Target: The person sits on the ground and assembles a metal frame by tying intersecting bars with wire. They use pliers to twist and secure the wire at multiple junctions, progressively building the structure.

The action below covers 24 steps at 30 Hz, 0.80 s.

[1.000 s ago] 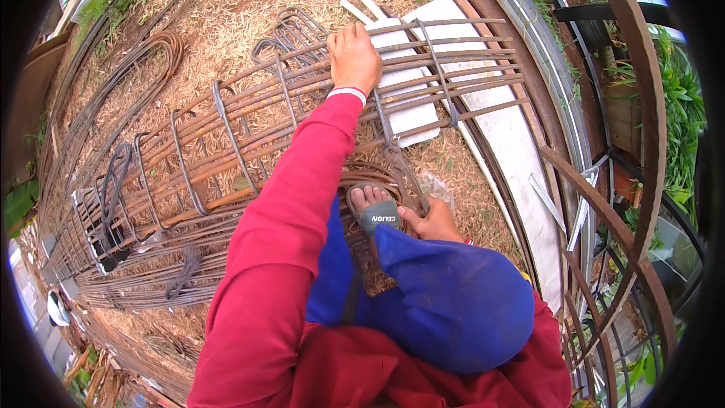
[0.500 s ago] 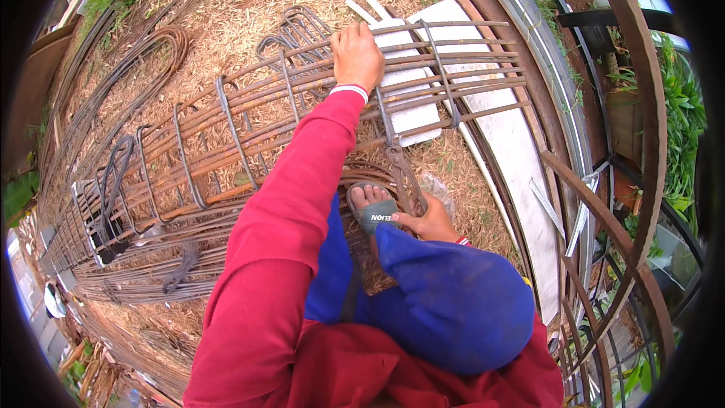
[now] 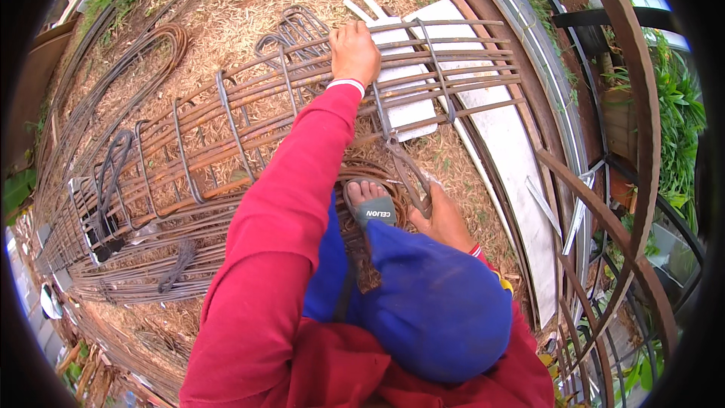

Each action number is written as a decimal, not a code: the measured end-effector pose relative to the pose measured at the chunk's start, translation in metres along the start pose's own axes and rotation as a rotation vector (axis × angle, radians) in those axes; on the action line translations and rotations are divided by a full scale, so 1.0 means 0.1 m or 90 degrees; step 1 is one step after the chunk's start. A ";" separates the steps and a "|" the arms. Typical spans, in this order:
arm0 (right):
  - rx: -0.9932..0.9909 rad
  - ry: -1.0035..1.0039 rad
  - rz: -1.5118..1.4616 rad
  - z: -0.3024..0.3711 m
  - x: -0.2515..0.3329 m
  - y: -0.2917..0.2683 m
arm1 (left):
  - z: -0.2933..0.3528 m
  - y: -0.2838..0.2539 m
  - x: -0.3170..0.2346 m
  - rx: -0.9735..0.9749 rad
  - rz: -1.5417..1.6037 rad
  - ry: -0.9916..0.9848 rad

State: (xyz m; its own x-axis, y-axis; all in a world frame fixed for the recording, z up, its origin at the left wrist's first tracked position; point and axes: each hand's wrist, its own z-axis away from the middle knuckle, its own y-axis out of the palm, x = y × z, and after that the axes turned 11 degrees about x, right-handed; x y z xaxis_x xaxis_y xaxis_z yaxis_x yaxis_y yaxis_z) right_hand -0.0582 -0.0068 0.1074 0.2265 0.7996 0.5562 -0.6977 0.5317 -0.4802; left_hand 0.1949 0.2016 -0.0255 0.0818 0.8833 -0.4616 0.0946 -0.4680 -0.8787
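A long cage of rusty rebar with square stirrups lies across the ground in front of me. My left hand is closed round its far top bar, right by a stirrup. In my right hand are the handles of a pair of steel pincers. Their jaws touch the near lower corner of that same stirrup, where it meets a long bar. Any tie wire there is too small to make out. My sandalled foot stands just left of the pincers.
Bent stirrups lie beyond the cage. Pale boards pass under its right end. Loose rebar lies on the near left, and curved brown metal bars rise at the right. Dry straw covers the ground.
My right hand has swung slightly right and turned, showing more of its back, while the pincer jaws stay at the stirrup's corner. My left hand keeps its hold.
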 end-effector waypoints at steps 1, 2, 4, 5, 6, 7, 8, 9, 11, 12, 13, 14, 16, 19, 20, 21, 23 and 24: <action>-0.034 0.043 0.045 0.02 0.03 0.04 | 0.00 0.00 0.00 0.014 0.006 -0.003; -0.087 0.041 0.109 0.02 0.05 0.08 | 0.00 -0.01 0.00 0.027 0.012 -0.006; -0.142 0.036 0.180 0.02 0.08 0.13 | -0.01 -0.02 -0.01 0.011 0.015 0.000; -0.145 0.033 0.187 0.03 0.08 0.14 | 0.00 -0.03 -0.01 0.018 0.018 -0.004; -0.143 0.043 0.199 0.02 0.08 0.14 | -0.01 -0.03 -0.01 0.011 0.012 -0.001; -0.138 0.019 0.163 0.02 0.07 0.14 | -0.01 -0.04 -0.02 0.020 0.009 -0.003; -0.129 0.009 0.131 0.03 0.06 0.12 | -0.01 -0.04 -0.02 0.044 0.007 -0.011; -0.116 -0.002 0.096 0.03 0.04 0.11 | -0.01 -0.05 -0.02 0.039 0.013 -0.011; -0.097 0.034 0.066 0.02 0.01 0.10 | -0.02 -0.05 -0.02 0.056 0.025 -0.020; -0.105 0.025 0.050 0.01 0.00 0.10 | -0.02 -0.04 -0.02 0.049 0.022 -0.018; -0.102 0.052 0.047 -0.02 0.00 0.12 | -0.02 -0.04 -0.02 0.041 0.021 -0.017; -0.119 0.052 0.045 -0.05 0.01 0.15 | -0.02 -0.03 -0.02 0.033 0.019 -0.016; -0.151 0.042 0.053 -0.09 0.05 0.18 | -0.01 -0.01 -0.02 0.014 0.016 -0.014; -0.147 0.052 0.092 -0.08 0.10 0.12 | -0.01 0.00 -0.01 -0.027 0.019 0.009; -0.103 0.082 0.109 -0.05 0.11 0.06 | -0.02 0.00 0.00 -0.044 0.019 0.017; -0.044 0.109 0.127 -0.02 0.11 0.00 | -0.01 -0.01 0.00 -0.034 0.021 0.010; 0.016 0.088 0.047 0.01 0.10 -0.08 | -0.01 -0.01 -0.01 -0.006 0.024 -0.001; 0.024 0.066 0.013 0.02 0.09 -0.09 | -0.01 -0.01 -0.01 -0.004 0.024 0.000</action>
State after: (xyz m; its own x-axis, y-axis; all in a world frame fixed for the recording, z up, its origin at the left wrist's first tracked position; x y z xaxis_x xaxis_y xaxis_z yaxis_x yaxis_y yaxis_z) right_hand -0.0510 -0.0049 0.1179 0.2796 0.8362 0.4717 -0.7282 0.5049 -0.4635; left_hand 0.1957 0.2013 -0.0238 0.0849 0.8652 -0.4942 0.0973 -0.5008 -0.8601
